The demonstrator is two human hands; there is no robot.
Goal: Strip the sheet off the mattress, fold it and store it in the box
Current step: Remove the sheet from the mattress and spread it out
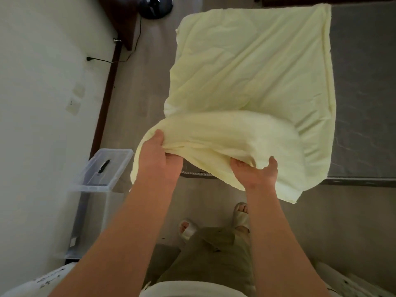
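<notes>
The pale yellow sheet [246, 67] lies folded into a wide panel on the near left part of the grey mattress [364, 93]. Its near end is lifted and curled over into a roll. My left hand [159, 159] grips the left side of that lifted edge, thumb on top. My right hand [256, 171] grips the same edge further right, fingers tucked under the cloth. The clear plastic box [85, 211] stands on the floor at my left against the wall, its lid [107, 168] resting tilted on top.
A white wall [42, 82] runs along the left with a dark skirting board. A black fan base [155, 6] and its cable sit on the floor at the far end. My feet in slippers [242, 217] stand by the mattress's near edge.
</notes>
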